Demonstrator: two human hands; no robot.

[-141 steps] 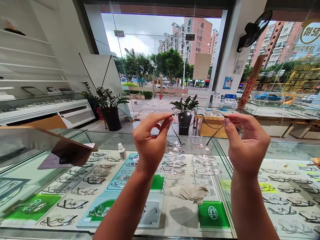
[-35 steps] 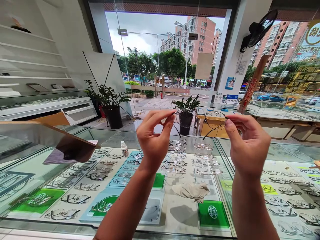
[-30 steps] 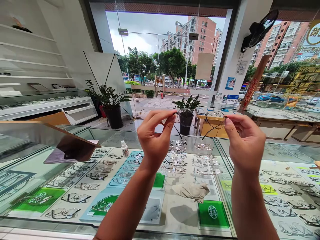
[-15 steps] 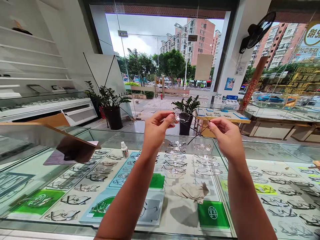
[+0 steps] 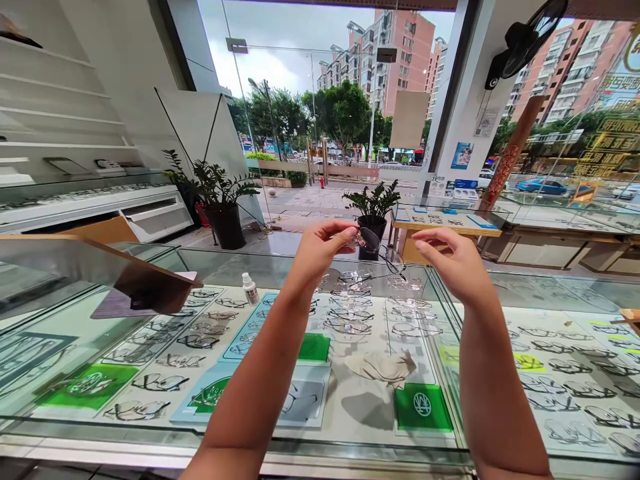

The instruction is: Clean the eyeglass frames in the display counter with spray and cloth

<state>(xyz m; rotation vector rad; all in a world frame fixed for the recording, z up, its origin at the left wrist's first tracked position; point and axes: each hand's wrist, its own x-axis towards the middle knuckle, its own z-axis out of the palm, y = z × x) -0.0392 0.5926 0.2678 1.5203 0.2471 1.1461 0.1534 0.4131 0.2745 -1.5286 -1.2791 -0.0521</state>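
Up over the glass display case, my left hand (image 5: 327, 248) pinches a pair of eyeglasses (image 5: 370, 240) by one end. The thin-rimmed glasses hang tilted, their far end sloping down to the right. My right hand (image 5: 447, 253) is apart from them, a short way to the right, thumb and fingers parted with nothing between. Below, a crumpled beige cloth (image 5: 381, 368) lies on the case top. Close to it is a green square with a white logo (image 5: 423, 405).
Rows of eyeglasses (image 5: 349, 327) fill the glass case (image 5: 310, 450). A small white bottle (image 5: 249, 288) stands on it to the left, near a tilted wood-edged mirror or board (image 5: 100, 267). Potted plants (image 5: 225, 223) stand beyond, before the glass front.
My right hand has let go of the glasses and its fingers have parted. The free end of the glasses has dropped down. The camera view has tilted slightly downward.
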